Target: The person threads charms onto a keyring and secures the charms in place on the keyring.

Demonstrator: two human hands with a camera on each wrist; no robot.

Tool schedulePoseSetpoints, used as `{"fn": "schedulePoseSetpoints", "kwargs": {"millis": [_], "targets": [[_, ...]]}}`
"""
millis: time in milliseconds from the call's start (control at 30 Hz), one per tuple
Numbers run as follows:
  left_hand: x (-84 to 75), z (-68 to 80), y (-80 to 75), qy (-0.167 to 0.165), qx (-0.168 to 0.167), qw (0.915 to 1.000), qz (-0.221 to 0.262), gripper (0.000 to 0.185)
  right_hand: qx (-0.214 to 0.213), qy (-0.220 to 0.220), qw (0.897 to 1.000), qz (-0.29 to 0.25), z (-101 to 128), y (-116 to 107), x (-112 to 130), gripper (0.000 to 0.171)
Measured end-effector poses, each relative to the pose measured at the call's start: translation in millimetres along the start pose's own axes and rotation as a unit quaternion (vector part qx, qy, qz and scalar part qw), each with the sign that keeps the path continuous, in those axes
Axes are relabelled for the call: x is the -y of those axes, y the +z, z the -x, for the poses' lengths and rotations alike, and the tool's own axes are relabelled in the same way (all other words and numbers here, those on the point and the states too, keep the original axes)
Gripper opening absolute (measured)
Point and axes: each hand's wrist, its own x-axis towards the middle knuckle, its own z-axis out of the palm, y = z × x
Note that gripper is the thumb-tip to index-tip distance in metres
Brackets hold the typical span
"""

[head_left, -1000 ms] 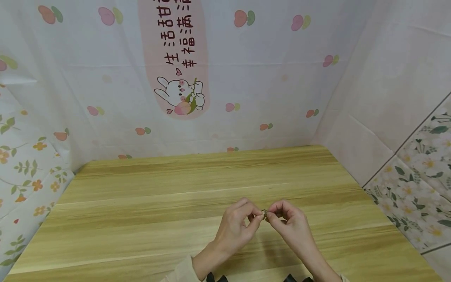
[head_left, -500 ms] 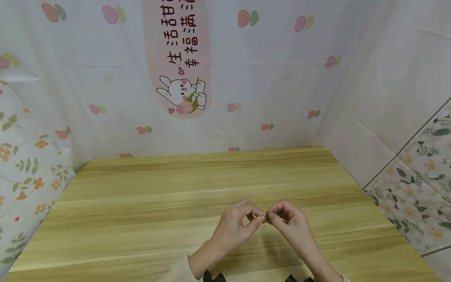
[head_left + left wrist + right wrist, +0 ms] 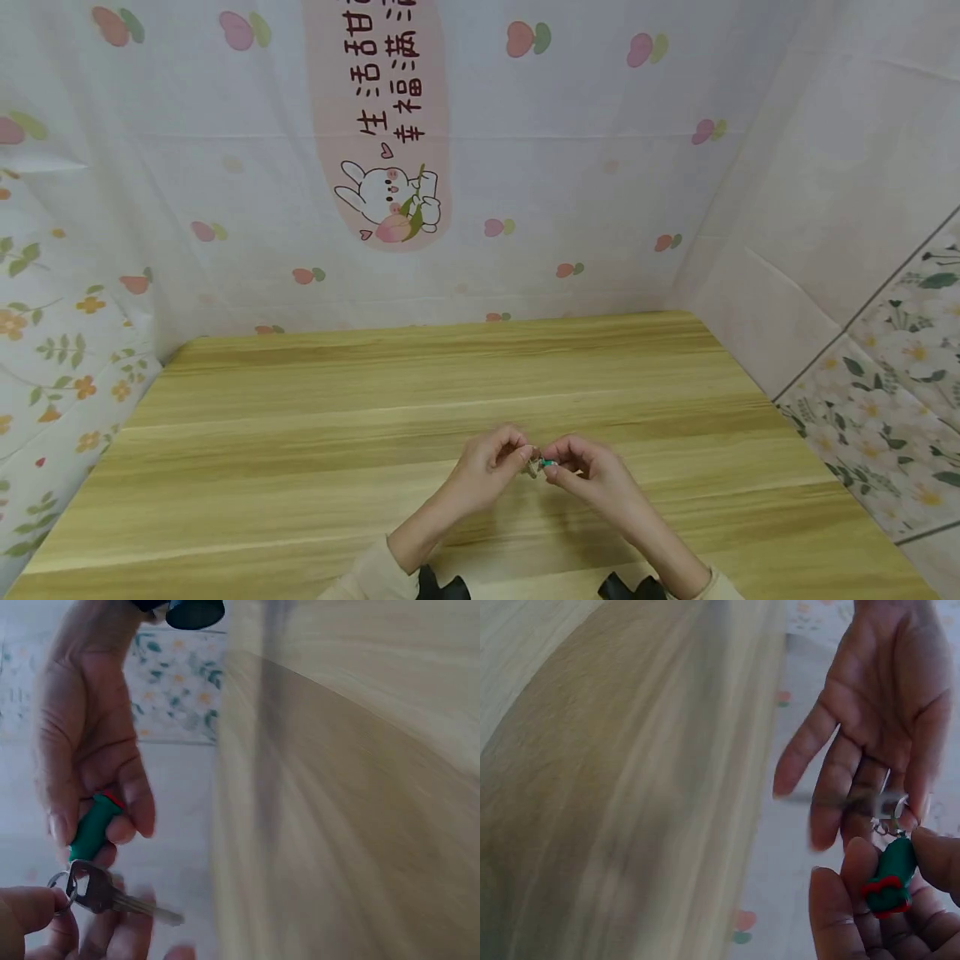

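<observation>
Key [image 3: 101, 894] pinched by left hand [image 3: 487, 467], green charm [image 3: 94, 825] by right hand [image 3: 588, 473]

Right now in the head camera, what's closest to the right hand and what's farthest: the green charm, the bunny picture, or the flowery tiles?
1. Green charm: pinched in the right hand.
2. Flowery tiles: off to the right.
3. Bunny picture: up on the back wall.

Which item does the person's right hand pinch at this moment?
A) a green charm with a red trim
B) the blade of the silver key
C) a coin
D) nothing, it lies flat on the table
A: the right hand pinches the green charm, while the left hand holds the key ring with the silver key hanging from it.
</observation>
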Motion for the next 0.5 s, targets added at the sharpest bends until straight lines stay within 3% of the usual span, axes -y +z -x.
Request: {"fn": "schedulePoseSetpoints", "kwargs": {"millis": [67,167,300,500], "targets": [[6.7,-0.1,-2.0,-0.033,0.026,0.9981,0.046,0.015,0.008,-0.022,0.999,0.039,-5,3,-6,0.015],[15.5,1.1,-6.9,-0.072,0.052,0.9947,0.053,0.015,0.012,-0.053,0.992,0.110,-12,9,-14,0.007],[24.7,2.8,-16.0,-0.093,0.063,0.9934,-0.019,0.012,0.028,-0.088,0.975,0.204,-15,16,-22,0.009],[29.0,6.3,-23.0,-0.085,0.065,0.9897,-0.095,0.005,0.061,-0.114,0.944,0.305,-17,22,-25,0.012]]}}
